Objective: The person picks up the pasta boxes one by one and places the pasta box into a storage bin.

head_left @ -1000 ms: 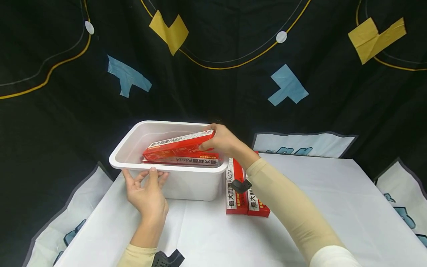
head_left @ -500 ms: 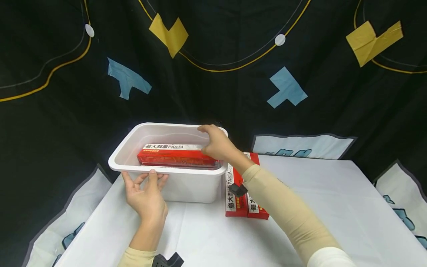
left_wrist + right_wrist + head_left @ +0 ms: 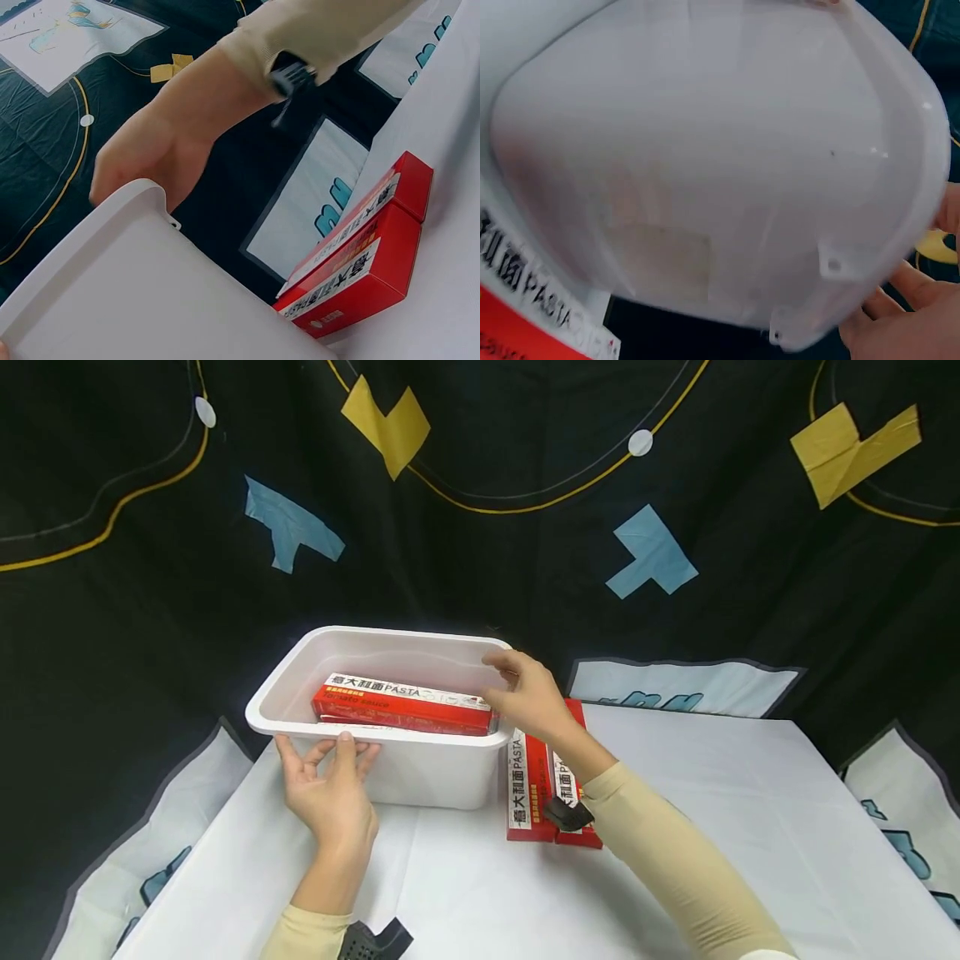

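A white plastic bin [image 3: 427, 772] stands on the table in the head view. Inside lies a red and white pasta box [image 3: 405, 714], long side across the bin, over another box that is mostly hidden. My left hand [image 3: 330, 797] holds the bin's front rim from below, fingertips under the lip. Over the bin's right end, my right hand [image 3: 536, 697] has loosely bent fingers with nothing between them; its thumb is near the box's right end. The left wrist view shows my right hand [image 3: 154, 161] above the rim.
Side by side on the table [image 3: 712, 827], just right of the bin, lie two more pasta boxes [image 3: 519, 802], partly covered by my right forearm. A black cloth backdrop [image 3: 480, 577] hangs close behind the bin.
The pasta box, tilted in my right hand one second ago, has come down flat into the bin. My right hand has let go and shifted right. My left hand stays on the rim.
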A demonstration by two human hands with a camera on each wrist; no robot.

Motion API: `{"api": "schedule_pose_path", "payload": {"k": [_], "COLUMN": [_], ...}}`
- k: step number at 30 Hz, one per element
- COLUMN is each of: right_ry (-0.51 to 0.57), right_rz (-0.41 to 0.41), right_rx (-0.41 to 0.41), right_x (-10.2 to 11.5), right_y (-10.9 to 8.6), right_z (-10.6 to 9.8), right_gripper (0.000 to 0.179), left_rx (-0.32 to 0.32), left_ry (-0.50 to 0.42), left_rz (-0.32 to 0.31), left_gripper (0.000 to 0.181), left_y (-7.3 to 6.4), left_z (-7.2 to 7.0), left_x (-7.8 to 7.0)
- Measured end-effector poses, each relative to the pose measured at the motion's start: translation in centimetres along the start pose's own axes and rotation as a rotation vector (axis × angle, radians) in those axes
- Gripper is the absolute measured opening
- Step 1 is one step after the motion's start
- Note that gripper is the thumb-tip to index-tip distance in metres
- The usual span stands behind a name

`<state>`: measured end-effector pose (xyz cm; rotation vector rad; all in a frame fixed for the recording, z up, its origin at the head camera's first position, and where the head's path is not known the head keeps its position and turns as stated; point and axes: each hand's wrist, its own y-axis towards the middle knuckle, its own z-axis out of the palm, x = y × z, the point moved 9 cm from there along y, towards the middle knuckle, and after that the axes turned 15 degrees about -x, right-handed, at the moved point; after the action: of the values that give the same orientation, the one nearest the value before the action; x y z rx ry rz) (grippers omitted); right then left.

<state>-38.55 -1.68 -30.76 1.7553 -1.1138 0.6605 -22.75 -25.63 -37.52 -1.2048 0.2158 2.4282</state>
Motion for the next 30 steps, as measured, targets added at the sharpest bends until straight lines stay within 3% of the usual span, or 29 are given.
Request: {"api": "schedule_pose_path", "payload": {"k": [3,7,14,23,30], "right_ry": [0.069,0.077,-0.076,-0.392,-0.496], "right_rz": [0.046,0.095,0.122,0.178,0.2], "right_rx": [-0.022,-0.077,-0.171,-0.094,0.012], "right_x": [-0.8,-2.1,-5.3,-10.2,-12.8], "right_y": [-1.0,-2.6,-6.4,-11.2,-13.8], "right_z": [-1.8,-4.3,-7.5,-6.9,-5.9], "right_gripper": [0.043,0.043,0.059,0.087,0.092], "left_rx": [0.003,0.008,0.002,-0.001,0.002], "left_ry": [-0.001,-0.007,-0.013,0.003,0.01], "left_rz": [-0.004,-0.007,0.007,-0.011,-0.017], "left_gripper": [0.093,0.093,0.092,0.092,0.094], "left_y": [0.1,0.1,0.1,0.0,-0.2], "left_z": [0.2,0.4,0.6,0.3,0.2], "left_x": [0.0,-0.1,-0.3,-0.2,0.0]}}
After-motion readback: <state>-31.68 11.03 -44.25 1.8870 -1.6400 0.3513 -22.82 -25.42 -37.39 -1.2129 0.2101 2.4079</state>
